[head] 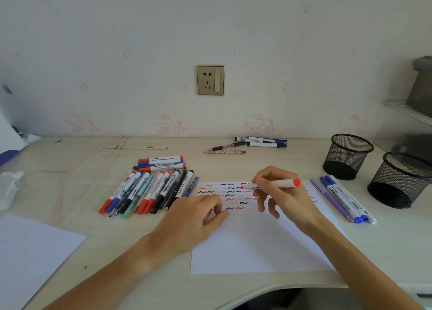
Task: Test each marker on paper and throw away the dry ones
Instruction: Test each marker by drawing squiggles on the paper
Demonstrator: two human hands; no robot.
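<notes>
A white sheet of paper [261,244] lies on the desk, its top part covered with rows of red, blue and black squiggles. My right hand [282,200] grips a red marker [278,184], uncapped, with its red tip pointing left just above the squiggles. My left hand [194,214] rests on the paper's left edge with fingers curled; whether it holds the cap is hidden. Left of the paper lies a large pile of markers and pens [149,188]. Three pens [343,198] lie to the right of the paper.
Two black mesh cups [346,156] [397,181] stand at the right. A few more markers and pens [252,144] lie near the wall. Another white sheet [30,258] lies at the front left, crumpled tissue [9,188] at the far left.
</notes>
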